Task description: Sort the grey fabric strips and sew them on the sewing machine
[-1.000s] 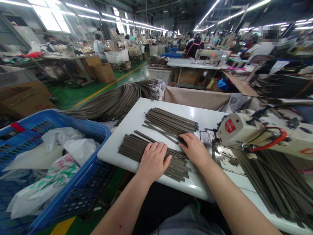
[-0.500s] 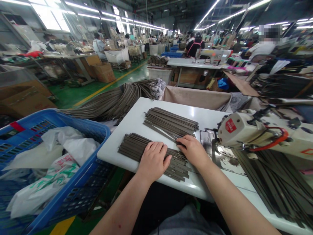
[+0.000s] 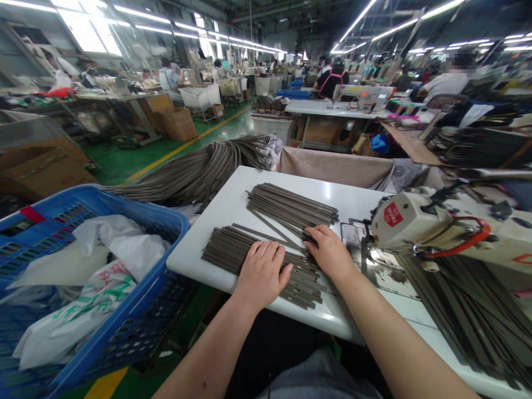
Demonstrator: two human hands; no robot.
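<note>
The near pile of dark strips [image 3: 224, 246] is being covered by the left hand [image 3: 262, 272], its fingers laid flat and thumb spread, while a few loose strips [image 3: 270, 225] between the two piles are met by the bent fingertips of the right hand [image 3: 329, 250], though whether one is pinched cannot be told. Just beyond, the far pile [image 3: 293, 203] is seen on the white table [image 3: 193, 249], flanked by a sewing machine [image 3: 409, 216] and a blue basket [image 3: 179, 216].
</note>
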